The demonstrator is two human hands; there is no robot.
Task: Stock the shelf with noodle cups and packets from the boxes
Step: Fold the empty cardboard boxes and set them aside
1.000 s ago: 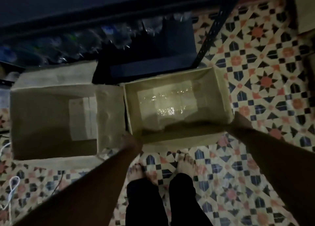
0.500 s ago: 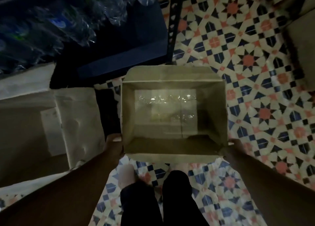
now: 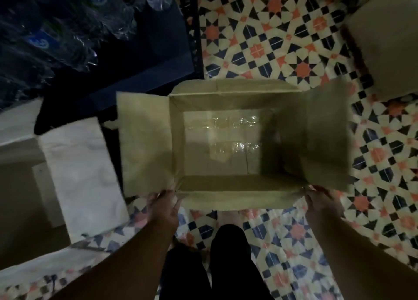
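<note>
Open box (image 3: 226, 141), hands (image 3: 164, 205) gripping its near corners

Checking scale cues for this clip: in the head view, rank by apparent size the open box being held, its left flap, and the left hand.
1. Open box, largest.
2. Left flap.
3. Left hand, smallest, though nearer the camera.

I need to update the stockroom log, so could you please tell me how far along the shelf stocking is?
Done: the open brown cardboard box shows only its taped bottom, no cups or packets. In hand: the left hand and right hand grip its near corners. Left: the second pale cardboard box at left shows nothing inside where visible; the dark metal shelf holds wrapped bottles.
</note>
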